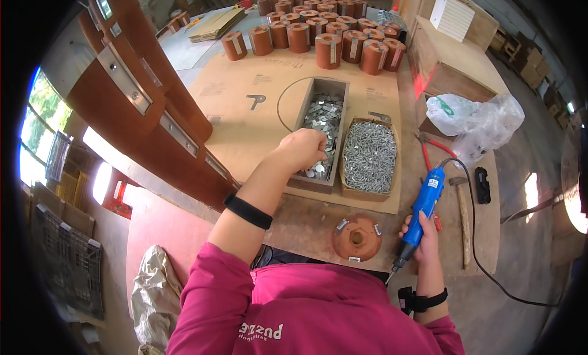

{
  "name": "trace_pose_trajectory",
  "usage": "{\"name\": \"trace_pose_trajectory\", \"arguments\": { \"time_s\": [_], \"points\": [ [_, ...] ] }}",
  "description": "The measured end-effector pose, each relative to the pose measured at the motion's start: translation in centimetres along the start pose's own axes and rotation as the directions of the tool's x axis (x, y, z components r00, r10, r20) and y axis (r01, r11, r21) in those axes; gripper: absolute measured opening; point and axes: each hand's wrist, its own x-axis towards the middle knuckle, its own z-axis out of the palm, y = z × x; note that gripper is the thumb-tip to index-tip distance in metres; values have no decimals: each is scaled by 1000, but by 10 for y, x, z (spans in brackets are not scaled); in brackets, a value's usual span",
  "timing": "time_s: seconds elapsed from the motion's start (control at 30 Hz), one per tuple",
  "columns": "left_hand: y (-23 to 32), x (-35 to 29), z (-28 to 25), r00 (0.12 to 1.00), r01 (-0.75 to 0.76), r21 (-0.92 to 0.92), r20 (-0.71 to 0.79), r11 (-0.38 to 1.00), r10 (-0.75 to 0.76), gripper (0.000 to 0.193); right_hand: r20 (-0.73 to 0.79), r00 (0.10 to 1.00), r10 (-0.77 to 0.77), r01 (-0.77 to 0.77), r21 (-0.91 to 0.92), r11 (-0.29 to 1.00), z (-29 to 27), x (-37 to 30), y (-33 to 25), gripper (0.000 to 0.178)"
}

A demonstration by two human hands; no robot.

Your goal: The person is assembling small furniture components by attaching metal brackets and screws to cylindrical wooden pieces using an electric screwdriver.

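My left hand [305,148] reaches over a long wooden box [344,104] filled with small flat metal pieces [324,117]. Its fingers are curled together at the near part of the box, and whatever they pinch is hidden. My right hand [425,235] grips a blue electric screwdriver [425,202], its bit pointing down toward the table's front edge. Between the two arms, close to me, stands a round brown part [367,232] with a central hole and small metal clips on its rim. A carton of screws [369,156] sits right of the wooden box.
Many brown cylinders [327,52] with metal strips crowd the far table. Tall brown curved pieces [131,104] with metal plates rise at the left. Red-handled pliers [427,156], a hammer [463,223], a black tool [482,185] and plastic bags [474,119] lie right. The screwdriver's cord [490,275] trails rightward.
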Motion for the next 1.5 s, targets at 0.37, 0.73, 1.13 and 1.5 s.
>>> {"name": "trace_pose_trajectory", "arguments": {
  "time_s": [0.37, 0.73, 1.13, 1.5],
  "points": [
    [5, -34, -5, 987, -56, -575, -157, 816, -42, 17, 136, 990, -29, 16, 98, 995, -13, 0, 2, 39],
    [71, -140, 40, 799, -596, -328, -336, 733, 499, 16, 181, 984, 10, -36, 139, 990, -19, 4, 5, 35],
    [75, -150, 71, 761, -514, -14, -470, 858, 448, 23, 138, 990, -5, -11, 115, 993, -12, 3, 2, 36],
    [66, -154, 88, 715, -561, -32, -522, 827, 464, 34, 103, 995, -3, -9, 114, 993, -8, 1, 1, 35]
  ]
}}
